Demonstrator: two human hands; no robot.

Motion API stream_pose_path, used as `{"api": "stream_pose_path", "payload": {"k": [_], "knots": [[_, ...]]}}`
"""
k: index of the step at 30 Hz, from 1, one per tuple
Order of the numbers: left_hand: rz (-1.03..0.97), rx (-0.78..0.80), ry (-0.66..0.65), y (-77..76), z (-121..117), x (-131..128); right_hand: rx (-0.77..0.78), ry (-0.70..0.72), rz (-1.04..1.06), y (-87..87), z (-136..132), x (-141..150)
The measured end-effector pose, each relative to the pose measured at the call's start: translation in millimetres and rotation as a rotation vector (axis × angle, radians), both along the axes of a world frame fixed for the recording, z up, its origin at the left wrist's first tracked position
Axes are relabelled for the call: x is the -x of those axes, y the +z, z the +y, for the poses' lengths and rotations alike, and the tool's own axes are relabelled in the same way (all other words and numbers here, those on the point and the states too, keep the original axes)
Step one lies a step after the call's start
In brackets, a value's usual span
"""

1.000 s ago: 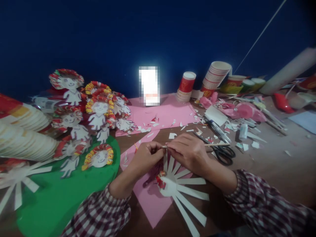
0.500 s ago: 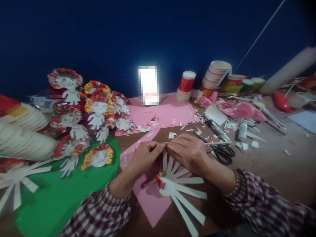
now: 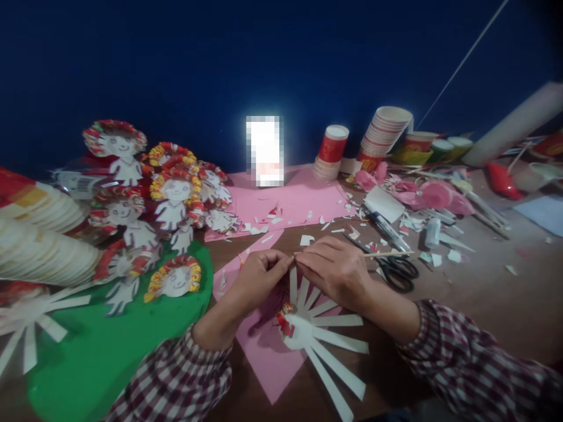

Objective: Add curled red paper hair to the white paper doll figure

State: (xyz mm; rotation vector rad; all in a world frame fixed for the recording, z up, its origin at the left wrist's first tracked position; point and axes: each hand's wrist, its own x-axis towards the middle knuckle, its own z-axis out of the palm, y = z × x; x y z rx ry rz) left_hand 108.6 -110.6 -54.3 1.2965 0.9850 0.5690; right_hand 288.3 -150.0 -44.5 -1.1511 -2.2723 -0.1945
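My left hand (image 3: 259,278) and my right hand (image 3: 334,271) meet over a paper cup cut into long white strips (image 3: 323,337) that fan out on a pink sheet (image 3: 268,357). Both hands are closed in a pinch on a thin wooden stick (image 3: 389,254) that runs off to the right, with the tip of one strip caught between the fingertips. A few curled red-and-yellow strips sit at the cup's base (image 3: 285,319), just below my left hand.
Finished paper-cup dolls (image 3: 173,199) stand at the left on a green sheet (image 3: 97,357), beside lying cup stacks (image 3: 39,234). Black scissors (image 3: 398,271), pens, a glue bottle (image 3: 433,232), scraps and upright cup stacks (image 3: 385,132) fill the right. A bright screen (image 3: 264,151) leans on the blue wall.
My hands have shifted slightly up and left; the fingers keep working the strip on the stick. The rest is as before.
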Motion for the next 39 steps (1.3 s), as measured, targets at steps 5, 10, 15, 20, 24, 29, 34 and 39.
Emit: {"api": "stream_pose_path", "payload": {"k": [5,10,15,20,24,29,34,39], "knots": [[-0.002,-0.012,0.021,-1.9,0.4,1.0,0.016,-0.010,-0.001,-1.3,0.1,0.3],[0.003,-0.045,0.038,0.5,0.1,0.1,0.030,-0.007,0.023,-1.9,-0.4,-0.8],[0.022,-0.075,0.036,1.4,-0.2,1.2,0.054,-0.011,0.018,-1.9,-0.8,-1.9],[0.022,-0.102,0.020,0.9,0.2,3.0,0.076,-0.018,0.031,-1.0,0.0,-1.8],[0.062,-0.140,0.019,2.7,1.3,3.8,0.077,-0.002,0.054,0.0,0.3,-0.9],[0.078,-0.152,0.015,4.5,1.5,4.3,0.106,0.012,0.083,-0.2,0.2,-1.5],[0.048,-0.110,0.024,3.8,0.9,3.8,0.069,0.047,0.123,1.4,0.1,-0.9],[0.022,-0.067,0.034,1.4,0.4,2.5,0.074,0.050,0.118,5.3,0.0,1.6]]}}
